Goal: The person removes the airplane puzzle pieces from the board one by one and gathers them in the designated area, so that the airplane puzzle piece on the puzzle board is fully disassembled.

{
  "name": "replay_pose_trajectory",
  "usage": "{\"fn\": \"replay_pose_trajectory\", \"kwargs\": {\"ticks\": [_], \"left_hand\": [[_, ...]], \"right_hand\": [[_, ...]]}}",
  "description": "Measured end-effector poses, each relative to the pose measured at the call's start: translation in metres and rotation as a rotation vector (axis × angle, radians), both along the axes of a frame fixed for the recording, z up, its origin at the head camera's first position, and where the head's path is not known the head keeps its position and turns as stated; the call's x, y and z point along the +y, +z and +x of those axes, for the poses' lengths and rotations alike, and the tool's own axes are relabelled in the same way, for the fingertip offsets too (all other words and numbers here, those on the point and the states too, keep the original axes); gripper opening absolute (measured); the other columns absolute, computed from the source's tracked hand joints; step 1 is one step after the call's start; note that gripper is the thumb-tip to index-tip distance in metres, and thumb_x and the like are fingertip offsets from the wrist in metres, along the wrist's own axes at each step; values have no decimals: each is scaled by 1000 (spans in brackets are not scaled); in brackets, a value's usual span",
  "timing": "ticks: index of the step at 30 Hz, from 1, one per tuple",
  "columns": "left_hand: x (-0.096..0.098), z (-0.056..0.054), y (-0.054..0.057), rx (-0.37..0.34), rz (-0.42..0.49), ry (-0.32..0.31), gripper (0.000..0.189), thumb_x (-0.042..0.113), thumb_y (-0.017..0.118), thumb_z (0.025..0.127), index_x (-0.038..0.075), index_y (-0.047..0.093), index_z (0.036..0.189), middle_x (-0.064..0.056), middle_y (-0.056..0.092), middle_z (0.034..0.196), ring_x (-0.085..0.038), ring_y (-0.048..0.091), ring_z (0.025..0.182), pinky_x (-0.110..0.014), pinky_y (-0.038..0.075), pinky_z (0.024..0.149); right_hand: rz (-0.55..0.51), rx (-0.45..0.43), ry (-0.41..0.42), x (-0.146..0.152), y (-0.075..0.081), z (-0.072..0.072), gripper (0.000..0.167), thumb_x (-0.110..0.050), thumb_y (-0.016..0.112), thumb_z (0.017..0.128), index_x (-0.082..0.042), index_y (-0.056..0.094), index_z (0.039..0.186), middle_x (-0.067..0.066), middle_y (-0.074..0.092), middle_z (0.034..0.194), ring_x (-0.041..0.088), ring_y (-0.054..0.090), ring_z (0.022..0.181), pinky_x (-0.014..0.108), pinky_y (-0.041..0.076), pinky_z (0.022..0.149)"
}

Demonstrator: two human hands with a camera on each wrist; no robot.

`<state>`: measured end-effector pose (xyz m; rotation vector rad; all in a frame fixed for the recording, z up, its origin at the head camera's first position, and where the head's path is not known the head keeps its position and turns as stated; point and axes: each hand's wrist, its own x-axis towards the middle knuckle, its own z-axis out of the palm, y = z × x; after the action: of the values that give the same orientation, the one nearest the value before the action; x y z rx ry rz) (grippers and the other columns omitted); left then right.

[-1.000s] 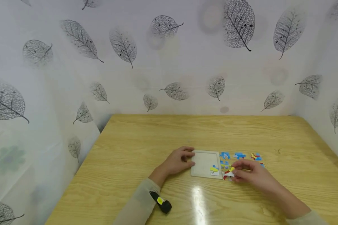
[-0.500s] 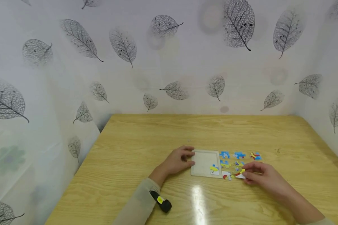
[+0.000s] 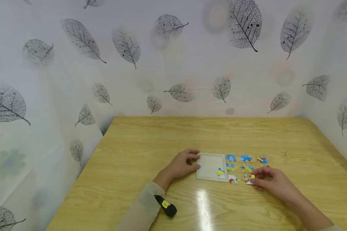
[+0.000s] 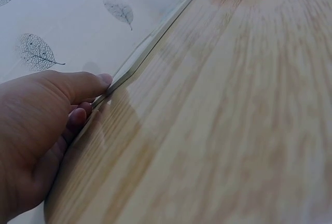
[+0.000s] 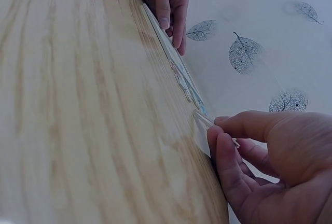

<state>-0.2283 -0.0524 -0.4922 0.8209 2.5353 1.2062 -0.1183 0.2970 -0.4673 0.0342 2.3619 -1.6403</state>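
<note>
My left hand (image 3: 185, 164) holds the left edge of a pale square puzzle tray (image 3: 211, 179), with its thumb (image 4: 85, 85) on that edge in the left wrist view. One yellow, blue and white jigsaw piece (image 3: 220, 173) lies in the tray's near right corner. Between right thumb and fingers, my right hand (image 3: 273, 183) pinches a white, red and yellow jigsaw piece (image 3: 250, 180). It is seen edge-on and tilted in the right wrist view, low over the table. Just beside it, a partly covered piece (image 3: 244, 177) lies on the wood.
Several loose jigsaw pieces lie in rows right of the tray, among them a blue one (image 3: 245, 158), a red and blue one (image 3: 262, 159) and a white and red one (image 3: 233, 179). Leaf-patterned cloth (image 3: 191, 57) hangs behind the wooden table (image 3: 150, 138).
My right hand has moved right with the pinched piece, away from the tray's right edge, uncovering the white and red piece. My left hand stays at the tray.
</note>
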Motion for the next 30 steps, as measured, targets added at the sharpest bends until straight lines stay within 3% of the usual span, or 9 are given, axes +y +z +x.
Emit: {"fn": "replay_pose_trajectory", "kwargs": {"ticks": [10, 21, 30], "left_hand": [[0, 0, -1, -7, -2, -1, 42, 28, 74, 92, 12, 67, 130, 5, 54, 144, -4, 54, 90, -19, 47, 79], [2, 1, -1, -14, -3, 3, 42, 27, 74, 92, 13, 67, 131, 5, 54, 144, -4, 53, 90, -18, 47, 79], [1, 1, 0, 6, -6, -1, 41, 27, 73, 92, 12, 67, 130, 4, 55, 144, -4, 54, 91, -19, 47, 79]], "right_hand": [[20, -3, -18, -3, -1, 1, 45, -11, 74, 90, 15, 55, 121, 11, 61, 98, 11, 67, 81, 30, 59, 72], [183, 49, -36, -5, 0, 3, 46, -17, 78, 87, 11, 59, 119, 14, 64, 103, 8, 67, 80, 27, 58, 69], [15, 20, -35, -2, -1, -1, 43, -10, 74, 90, 15, 56, 120, 10, 63, 98, 9, 68, 84, 29, 59, 75]]}}
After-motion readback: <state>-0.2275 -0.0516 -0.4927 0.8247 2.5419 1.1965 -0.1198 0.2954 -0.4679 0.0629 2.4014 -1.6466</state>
